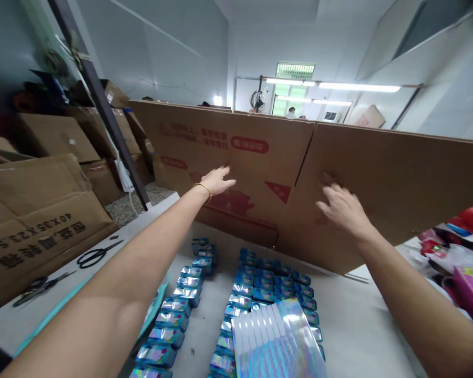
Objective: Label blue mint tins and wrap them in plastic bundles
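Note:
A large cardboard sheet (236, 163) with red printing stands on edge across the far side of the table. My left hand (217, 182) reaches to its printed left part, fingers stretched out, a thin bracelet at the wrist. Toward the plain right part extends my right hand (343, 207), its fingers spread and holding nothing. Whether either palm touches the cardboard I cannot tell. Below, on the white table, several small blue boxes (168, 320) form a row at the left. More blue boxes (263, 282) stand in rows in the middle, with shiny holographic sheets (278, 338) lying over some.
Two pairs of black scissors (96, 255) lie at the table's left. Cardboard cartons (39, 226) crowd the floor there, beside a dark upright post (106, 115). Colourful packages (471, 283) are heaped at the right edge. A person (290, 112) is far behind the cardboard.

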`<act>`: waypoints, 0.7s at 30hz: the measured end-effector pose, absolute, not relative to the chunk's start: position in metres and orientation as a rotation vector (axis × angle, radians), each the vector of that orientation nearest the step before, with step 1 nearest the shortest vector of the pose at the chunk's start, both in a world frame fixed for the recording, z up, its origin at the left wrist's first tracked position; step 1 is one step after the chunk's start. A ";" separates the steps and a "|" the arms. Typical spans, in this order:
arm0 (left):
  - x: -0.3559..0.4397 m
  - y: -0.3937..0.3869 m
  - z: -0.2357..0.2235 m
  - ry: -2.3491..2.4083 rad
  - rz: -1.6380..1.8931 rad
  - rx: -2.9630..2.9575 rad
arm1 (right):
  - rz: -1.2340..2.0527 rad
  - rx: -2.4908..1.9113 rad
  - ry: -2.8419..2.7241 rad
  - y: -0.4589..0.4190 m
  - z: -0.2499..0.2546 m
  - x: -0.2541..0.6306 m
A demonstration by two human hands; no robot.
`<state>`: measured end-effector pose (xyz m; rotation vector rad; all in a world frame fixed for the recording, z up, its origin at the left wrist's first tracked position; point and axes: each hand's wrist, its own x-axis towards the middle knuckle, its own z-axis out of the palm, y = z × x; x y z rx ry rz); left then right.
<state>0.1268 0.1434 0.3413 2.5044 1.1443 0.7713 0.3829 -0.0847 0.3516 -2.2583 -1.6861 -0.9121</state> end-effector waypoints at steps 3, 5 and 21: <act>0.126 0.137 0.328 1.049 0.785 2.463 | -0.852 -2.231 -1.689 -0.084 0.342 0.399; 0.121 0.127 0.312 0.948 0.796 2.426 | -0.859 -2.111 -1.726 -0.088 0.332 0.403; 0.027 -0.040 0.079 0.991 0.440 1.953 | -0.256 -1.951 -1.716 -0.221 0.115 0.336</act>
